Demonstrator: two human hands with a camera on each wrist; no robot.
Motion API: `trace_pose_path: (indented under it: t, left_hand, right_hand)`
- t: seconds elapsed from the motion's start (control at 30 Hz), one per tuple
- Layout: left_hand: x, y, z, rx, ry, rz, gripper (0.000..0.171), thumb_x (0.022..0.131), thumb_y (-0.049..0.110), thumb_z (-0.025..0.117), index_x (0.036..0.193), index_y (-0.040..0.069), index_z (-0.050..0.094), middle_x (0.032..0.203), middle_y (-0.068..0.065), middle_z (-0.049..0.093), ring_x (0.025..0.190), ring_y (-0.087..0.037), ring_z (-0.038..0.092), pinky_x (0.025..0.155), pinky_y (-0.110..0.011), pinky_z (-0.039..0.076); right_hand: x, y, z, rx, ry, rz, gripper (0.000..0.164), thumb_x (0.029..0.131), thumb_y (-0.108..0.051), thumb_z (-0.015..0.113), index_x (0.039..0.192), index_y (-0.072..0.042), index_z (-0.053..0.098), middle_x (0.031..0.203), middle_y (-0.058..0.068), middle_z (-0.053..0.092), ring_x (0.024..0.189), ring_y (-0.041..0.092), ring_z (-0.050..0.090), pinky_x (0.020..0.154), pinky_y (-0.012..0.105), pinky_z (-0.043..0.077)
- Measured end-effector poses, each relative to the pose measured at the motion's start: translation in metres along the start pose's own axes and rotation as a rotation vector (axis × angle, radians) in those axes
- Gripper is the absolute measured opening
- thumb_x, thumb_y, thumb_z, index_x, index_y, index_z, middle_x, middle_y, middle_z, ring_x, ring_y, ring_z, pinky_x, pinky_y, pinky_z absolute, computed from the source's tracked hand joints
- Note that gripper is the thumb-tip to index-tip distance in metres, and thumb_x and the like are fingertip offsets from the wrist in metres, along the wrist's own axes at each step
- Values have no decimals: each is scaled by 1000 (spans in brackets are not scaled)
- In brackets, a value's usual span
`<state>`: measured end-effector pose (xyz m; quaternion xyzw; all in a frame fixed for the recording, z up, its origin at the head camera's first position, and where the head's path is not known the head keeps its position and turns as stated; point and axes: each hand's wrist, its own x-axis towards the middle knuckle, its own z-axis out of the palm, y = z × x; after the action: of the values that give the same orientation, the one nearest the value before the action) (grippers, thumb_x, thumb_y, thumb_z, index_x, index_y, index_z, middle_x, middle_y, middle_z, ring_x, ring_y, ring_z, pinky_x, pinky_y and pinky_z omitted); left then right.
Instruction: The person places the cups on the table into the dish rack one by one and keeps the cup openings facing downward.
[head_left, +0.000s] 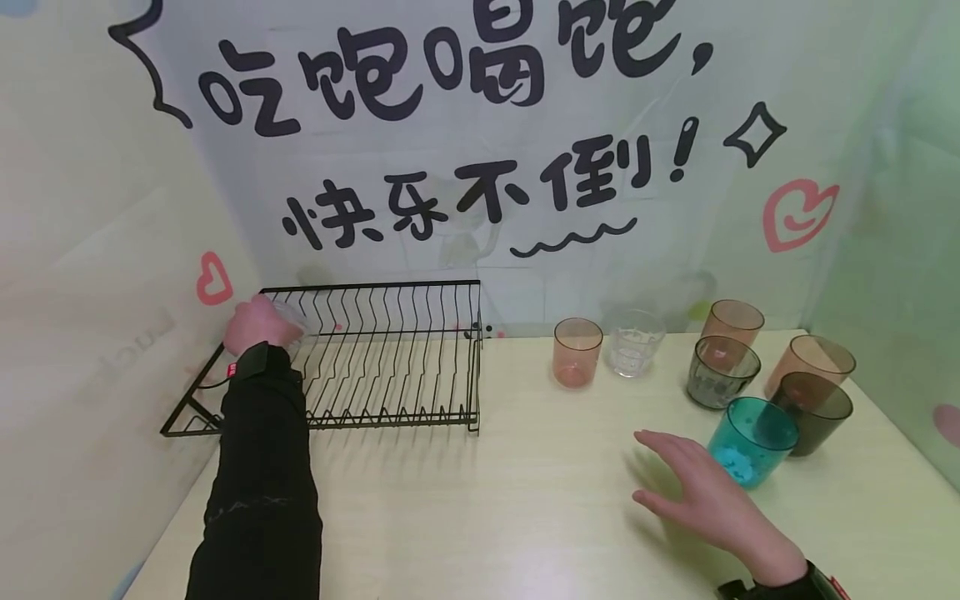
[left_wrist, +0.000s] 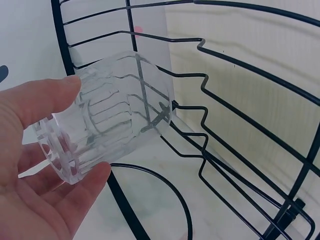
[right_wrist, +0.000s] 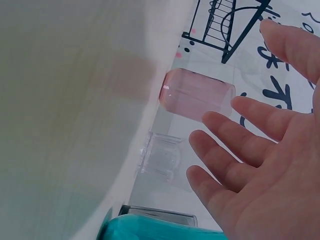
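Head view has the left arm in its black sleeve [head_left: 258, 483] reaching up from seven o'clock, the left hand [head_left: 262, 325] at nine o'clock over the left end of a black wire dish rack [head_left: 371, 287]. The right hand [head_left: 705, 500] lies at four o'clock, palm empty, fingers extended and thumb apart, above a pale wood-look table [head_left: 465, 517].

Bare tabletop runs from the rack's front edge toward six o'clock and across to the right hand. A teal transparent glass [head_left: 738, 462] sits close by that hand, between one and two o'clock from it, with smoky and amber-tinted glasses [head_left: 813, 425] crowding behind. A pink transparent tumbler [head_left: 577, 358] and a short colourless glass [head_left: 633, 346] stand near the back cloth [head_left: 450, 283], at ten-thirty and eleven o'clock from the same hand.

Only the left wrist view shows the grip clearly: thumb and fingers pinch a clear ribbed tumbler [left_wrist: 110, 110] near its thick base, tipped sideways, mouth toward three o'clock and the wires. Seen through clear walls, its contact with the rack is hard to judge. The right wrist view gives the open palm, which the head view hides.
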<state>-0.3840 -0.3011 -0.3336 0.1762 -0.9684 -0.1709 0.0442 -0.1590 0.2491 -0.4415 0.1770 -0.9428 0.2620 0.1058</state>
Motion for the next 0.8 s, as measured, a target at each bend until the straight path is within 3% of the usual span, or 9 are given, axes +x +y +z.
trace_pose_path:
  t: [0.47, 0.8]
  left_hand:
    - [0, -1, 2, -9, 9, 26, 61, 89, 25, 67, 129, -14, 43, 122, -39, 46, 103, -52, 52, 76, -60, 51]
    - [5, -1, 3, -29, 4, 26, 46, 93, 5, 51, 133, -14, 42, 127, -41, 43, 114, -52, 45, 84, -59, 50]
  right_hand:
    - [0, 2, -3, -6, 8, 9, 67, 80, -28, 84, 136, -4, 56, 133, 13, 59, 122, 38, 52, 98, 58, 44]
    - [-2, 2, -2, -9, 20, -4, 67, 79, -28, 84, 135, -4, 57, 131, 13, 60, 121, 37, 54, 97, 57, 44]
